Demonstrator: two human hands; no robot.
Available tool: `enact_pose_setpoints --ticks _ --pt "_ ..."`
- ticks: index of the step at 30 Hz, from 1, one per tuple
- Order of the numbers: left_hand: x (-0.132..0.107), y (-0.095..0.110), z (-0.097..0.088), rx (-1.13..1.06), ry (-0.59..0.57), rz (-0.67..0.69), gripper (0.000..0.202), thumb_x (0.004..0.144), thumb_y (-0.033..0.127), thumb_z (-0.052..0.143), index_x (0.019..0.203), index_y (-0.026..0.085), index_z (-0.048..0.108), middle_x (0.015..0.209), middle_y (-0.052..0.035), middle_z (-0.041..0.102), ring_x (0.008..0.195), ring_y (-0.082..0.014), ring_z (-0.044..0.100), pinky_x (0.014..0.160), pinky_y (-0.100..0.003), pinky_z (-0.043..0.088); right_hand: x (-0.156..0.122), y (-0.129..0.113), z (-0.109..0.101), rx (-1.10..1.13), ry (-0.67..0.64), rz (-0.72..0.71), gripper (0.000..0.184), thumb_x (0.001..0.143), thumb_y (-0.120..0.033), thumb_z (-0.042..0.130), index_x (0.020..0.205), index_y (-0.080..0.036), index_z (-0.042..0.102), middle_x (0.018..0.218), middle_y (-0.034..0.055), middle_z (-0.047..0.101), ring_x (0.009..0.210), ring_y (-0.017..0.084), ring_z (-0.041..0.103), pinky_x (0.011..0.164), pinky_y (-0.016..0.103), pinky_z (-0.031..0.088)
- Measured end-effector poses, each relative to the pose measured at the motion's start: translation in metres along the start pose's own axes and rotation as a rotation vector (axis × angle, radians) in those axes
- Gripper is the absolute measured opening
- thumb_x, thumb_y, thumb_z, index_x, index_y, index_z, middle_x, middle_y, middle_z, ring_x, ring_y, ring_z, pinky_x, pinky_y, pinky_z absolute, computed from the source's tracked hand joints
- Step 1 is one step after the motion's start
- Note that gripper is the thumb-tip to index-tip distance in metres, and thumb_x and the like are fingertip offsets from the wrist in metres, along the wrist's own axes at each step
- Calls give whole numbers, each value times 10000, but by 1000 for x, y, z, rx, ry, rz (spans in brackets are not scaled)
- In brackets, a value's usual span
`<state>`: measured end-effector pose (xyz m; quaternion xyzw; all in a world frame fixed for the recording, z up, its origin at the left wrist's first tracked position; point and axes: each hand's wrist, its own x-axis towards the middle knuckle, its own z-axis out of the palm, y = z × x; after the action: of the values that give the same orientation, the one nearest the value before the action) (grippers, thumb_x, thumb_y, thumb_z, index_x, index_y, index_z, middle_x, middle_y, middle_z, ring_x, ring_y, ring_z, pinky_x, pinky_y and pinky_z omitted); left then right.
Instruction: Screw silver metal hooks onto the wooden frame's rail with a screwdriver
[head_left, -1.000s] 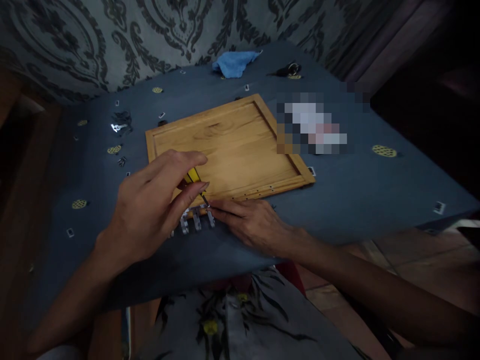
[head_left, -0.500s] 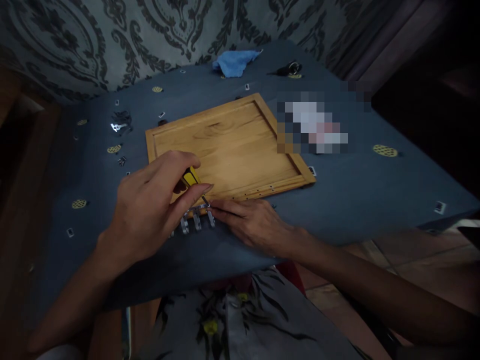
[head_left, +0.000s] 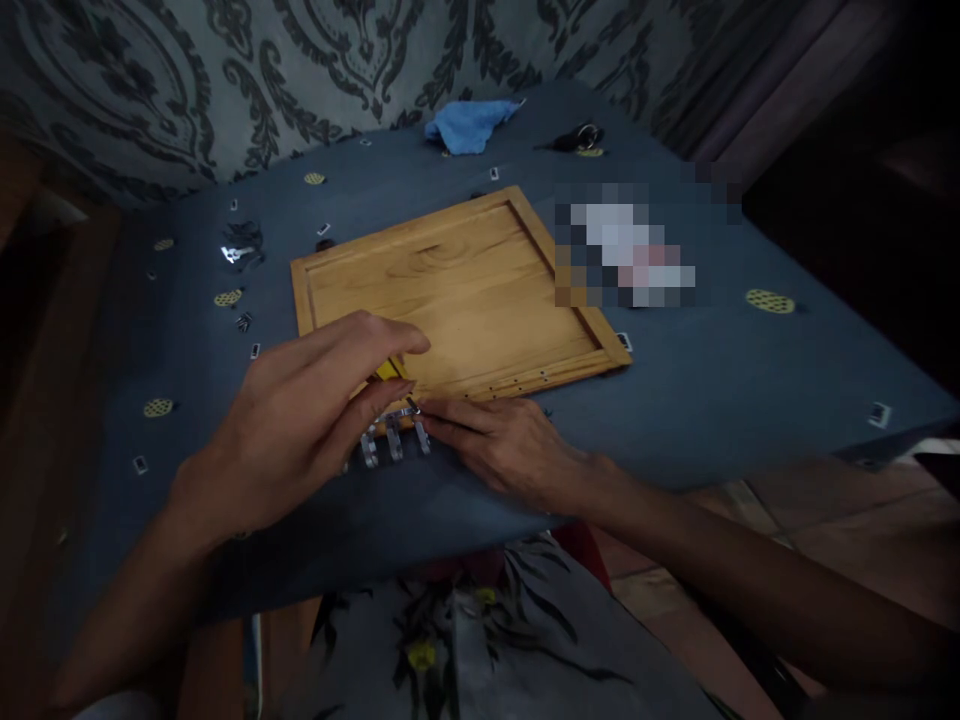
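Observation:
A wooden framed panel [head_left: 450, 280] lies on the table, its near edge towards me. Along that edge, at the left, sits a metal hook rail [head_left: 394, 437] with several prongs hanging over the side. My left hand [head_left: 300, 410] is closed around a yellow and black screwdriver [head_left: 391, 370], whose shaft slants down to the right end of the rail. The fingers of my right hand [head_left: 510, 440] are pressed together, their tips at that same end of the rail beside the screwdriver tip. Any screw there is too small to make out.
A small pile of screws [head_left: 244, 322] and a shiny metal piece among dark bits [head_left: 238, 252] lie left of the panel. At the back are a blue cloth [head_left: 472, 125] and a black object with a ring [head_left: 581, 137]. A blurred-out patch [head_left: 626, 245] covers something at right.
My left hand has turned and shifted slightly, its index finger now reaching farther right over the screwdriver handle. The right hand, rail and panel have stayed in place.

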<state>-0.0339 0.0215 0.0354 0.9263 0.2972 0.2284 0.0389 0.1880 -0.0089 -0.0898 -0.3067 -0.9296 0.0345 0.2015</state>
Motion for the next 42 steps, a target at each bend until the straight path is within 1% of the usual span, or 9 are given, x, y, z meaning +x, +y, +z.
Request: enact_pose_setpoints --ticks 5,7,9,11,16,21,34,39,42 --pt "-1 -4 -10 -65 -63 32 244 997 149 511 1230 158 581 1096 -56 718 1006 -135 691 847 -234 575 -1 1 1 29 -9 10 446 910 -68 537 1334 -166 635 1345 94 672 919 185 718 635 275 549" --pt "-2 -1 -15 -44 9 -75 218 976 195 571 1190 186 614 1088 -39 724 980 -147 693 849 -262 572 -2 1 1 38 0 0 421 935 -78 517 1332 -153 633 1342 104 672 944 193 717 653 286 559" --pt "-4 2 -19 -20 107 -192 182 949 241 622 1129 236 648 1045 -13 730 916 -158 694 765 -287 562 -2 1 1 40 11 -6 395 963 -92 488 1326 -141 635 1340 109 673 961 197 718 689 305 576" --pt "-5 3 -21 -3 135 -248 165 941 274 634 1103 263 663 1017 1 734 874 -160 694 705 -296 545 -2 1 1 37 18 -8 385 978 -99 466 1320 -136 638 1353 110 665 963 194 719 718 315 587" --pt "-4 -1 -13 39 39 -110 198 955 229 623 1128 138 652 1034 -34 741 960 -121 706 874 -182 544 -1 1 1 20 46 -24 385 957 -81 478 1299 -132 649 1335 98 680 959 194 726 687 297 581" --pt "-2 -1 -5 57 20 -39 187 971 171 596 1149 120 620 1056 -38 733 994 -90 695 867 -125 518 1 0 -1 1 53 -26 410 945 -68 473 1311 -133 645 1318 89 691 928 200 729 674 308 586" --pt "-1 -2 -7 21 -37 15 199 1007 157 508 1184 107 585 1086 -45 695 1019 -90 670 885 -152 521 1 1 -1 -4 40 -27 410 962 -81 450 1324 -136 634 1312 91 692 930 192 721 650 298 574" --pt "1 2 -2 87 -40 20 233 1018 245 519 1209 116 553 970 -40 648 871 -126 659 714 -199 529 0 0 0 -23 11 -16 414 947 -89 481 1325 -146 640 1341 96 676 928 202 723 638 306 574" --pt "1 5 5 176 -12 1 248 1005 262 540 1209 121 557 916 -39 616 824 -155 650 682 -236 528 -1 0 2 -20 34 -12 415 938 -78 489 1316 -143 647 1317 91 690 908 193 722 612 296 557"
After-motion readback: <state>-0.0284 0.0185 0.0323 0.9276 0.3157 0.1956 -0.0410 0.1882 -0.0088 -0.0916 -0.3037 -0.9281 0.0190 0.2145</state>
